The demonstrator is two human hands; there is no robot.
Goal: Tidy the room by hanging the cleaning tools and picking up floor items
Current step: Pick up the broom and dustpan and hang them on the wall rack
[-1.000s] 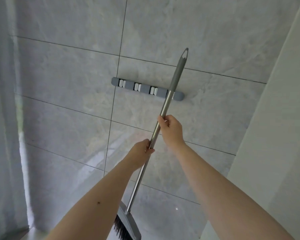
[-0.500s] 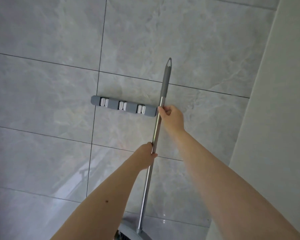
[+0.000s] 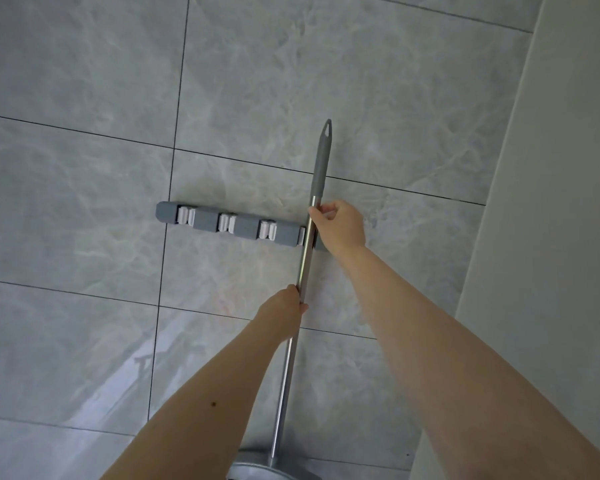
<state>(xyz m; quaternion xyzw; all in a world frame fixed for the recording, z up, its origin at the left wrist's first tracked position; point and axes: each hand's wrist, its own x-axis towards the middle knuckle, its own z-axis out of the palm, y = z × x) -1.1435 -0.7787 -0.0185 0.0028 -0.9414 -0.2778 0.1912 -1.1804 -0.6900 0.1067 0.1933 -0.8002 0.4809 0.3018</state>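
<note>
A broom [image 3: 307, 237] with a steel pole and grey grip end stands nearly upright against the tiled wall. Its pole crosses the rightmost clip of a grey wall rack [image 3: 243, 226] that carries several white clips. My right hand [image 3: 340, 225] grips the pole at rack height, covering the rack's right end. My left hand [image 3: 286, 308] holds the pole lower down. Only the top of the grey broom head [image 3: 257, 471] shows at the bottom edge; the bristles are out of view.
Large grey marble-look tiles [image 3: 84, 202] cover the wall. A plain pale wall or door frame [image 3: 551, 237] runs down the right side, close to the rack's right end. The three left clips hold nothing.
The broom has swung from tilted to nearly upright and moved up against the rack's right clip. My right hand rose to rack level. The view shifted; the curtain at left is gone.
</note>
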